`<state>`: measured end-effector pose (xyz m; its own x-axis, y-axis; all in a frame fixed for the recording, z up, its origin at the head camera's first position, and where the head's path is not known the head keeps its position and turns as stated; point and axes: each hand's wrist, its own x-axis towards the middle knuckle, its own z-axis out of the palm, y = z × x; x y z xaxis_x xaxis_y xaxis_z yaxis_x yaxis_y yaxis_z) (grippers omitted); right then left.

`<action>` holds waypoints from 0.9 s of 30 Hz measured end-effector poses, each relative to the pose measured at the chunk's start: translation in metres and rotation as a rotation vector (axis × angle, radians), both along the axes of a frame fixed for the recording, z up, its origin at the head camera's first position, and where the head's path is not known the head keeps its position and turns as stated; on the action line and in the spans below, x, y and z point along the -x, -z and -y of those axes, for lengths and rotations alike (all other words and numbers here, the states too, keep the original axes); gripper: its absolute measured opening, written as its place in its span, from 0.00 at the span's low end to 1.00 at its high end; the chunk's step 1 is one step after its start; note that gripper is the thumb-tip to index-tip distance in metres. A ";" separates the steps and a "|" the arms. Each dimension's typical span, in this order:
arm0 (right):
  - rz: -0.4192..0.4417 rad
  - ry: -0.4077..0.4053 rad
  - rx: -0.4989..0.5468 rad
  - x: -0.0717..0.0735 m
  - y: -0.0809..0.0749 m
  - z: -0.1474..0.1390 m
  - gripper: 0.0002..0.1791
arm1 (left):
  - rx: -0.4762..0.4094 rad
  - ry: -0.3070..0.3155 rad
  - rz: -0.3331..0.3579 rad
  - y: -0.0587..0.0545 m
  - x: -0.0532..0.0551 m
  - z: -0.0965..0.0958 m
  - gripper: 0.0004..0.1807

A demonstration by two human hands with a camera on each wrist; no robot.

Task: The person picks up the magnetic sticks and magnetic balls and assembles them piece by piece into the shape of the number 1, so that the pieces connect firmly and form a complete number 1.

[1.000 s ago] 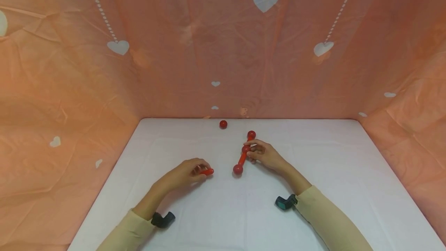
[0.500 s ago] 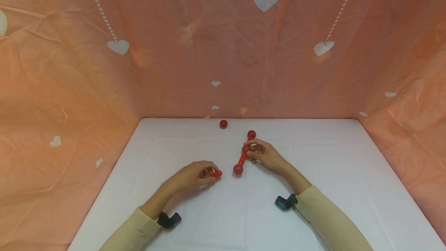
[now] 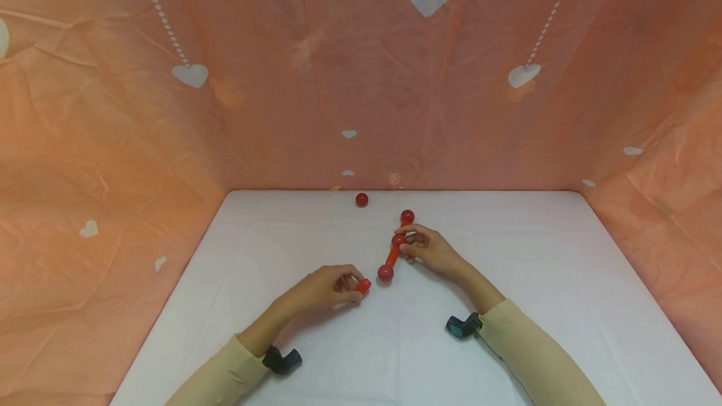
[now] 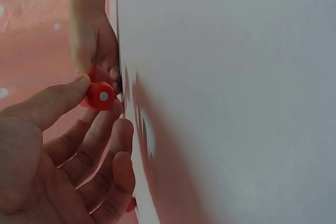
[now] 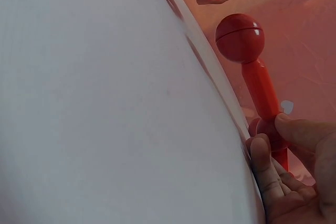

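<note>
My left hand (image 3: 327, 285) pinches a short red rod (image 3: 363, 286) between thumb and fingers, just left of and apart from a red chain. In the left wrist view the rod's end (image 4: 93, 101) faces the camera, with a round silvery dot in it. My right hand (image 3: 433, 249) grips the chain at its middle ball (image 3: 398, 240). Two red rods join three balls there: a near rod (image 3: 393, 257) leads to the near ball (image 3: 386, 273), and the far ball (image 3: 407, 216) tops the other end. Fingers partly cover the far rod and middle ball.
One loose red ball (image 3: 361, 200) lies near the back edge of the white table (image 3: 496, 224). Orange cloth (image 3: 316, 99) with pale hearts hangs behind and at both sides. A dark wrist camera (image 3: 282, 361) sits below each sleeve cuff.
My left hand has moved right, toward the near ball of the chain, carrying the red rod, which has turned so its tip points further up. The right hand and chain stay put.
</note>
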<state>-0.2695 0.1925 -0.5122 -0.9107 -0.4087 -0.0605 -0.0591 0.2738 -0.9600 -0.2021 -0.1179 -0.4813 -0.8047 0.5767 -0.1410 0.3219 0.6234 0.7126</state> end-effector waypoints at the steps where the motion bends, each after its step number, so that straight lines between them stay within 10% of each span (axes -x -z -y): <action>1: 0.001 -0.001 -0.001 0.000 0.000 0.000 0.23 | -0.004 0.002 -0.001 0.000 -0.001 -0.001 0.14; 27: -0.008 0.004 -0.002 0.000 0.001 0.000 0.22 | -0.062 -0.042 0.043 0.008 -0.008 -0.018 0.15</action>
